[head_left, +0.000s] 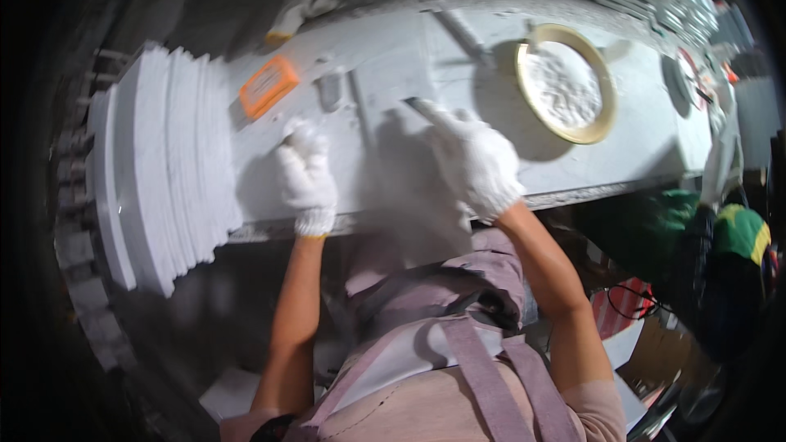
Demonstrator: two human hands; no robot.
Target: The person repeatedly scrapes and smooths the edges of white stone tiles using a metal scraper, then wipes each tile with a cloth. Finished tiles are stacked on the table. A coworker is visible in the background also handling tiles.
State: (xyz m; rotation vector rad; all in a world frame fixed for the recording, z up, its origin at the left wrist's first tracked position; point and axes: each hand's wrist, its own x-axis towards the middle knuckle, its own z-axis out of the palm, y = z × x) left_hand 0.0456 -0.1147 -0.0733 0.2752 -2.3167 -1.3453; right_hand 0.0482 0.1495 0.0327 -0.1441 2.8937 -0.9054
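Right hand (479, 160), in a white knitted glove, grips a short, dark, slim tool (421, 106); tool's end juts out past the fingers, forward and left of the hand. Exact shape blurred. Left hand (307, 180), same kind of white glove, fingers curled in, over the near part of the pale, dusty tabletop (647, 106); cannot tell if anything is inside it.

Between the hands, a blurred flat grey-white panel (417, 196) reaches past the tabletop's near edge toward the person's lap. Cannot tell if the right hand touches it.

Just ahead of the left hand and slightly left: bright orange rectangular box (268, 87), lying tilted. Ahead and slightly right of the left hand: small grey oblong block (332, 88). Left of the left hand: stack of thin white boards (168, 172) standing on edge. Well ahead of the left hand: pale gloves (315, 2).

Right of and ahead of the right hand: round yellow-rimmed bowl (607, 86) with lumpy white material (565, 90) in it. Straight ahead of the right hand: long whitish bar (463, 33). Far right of the right hand: co-worker in a green-and-yellow cap (741, 231).
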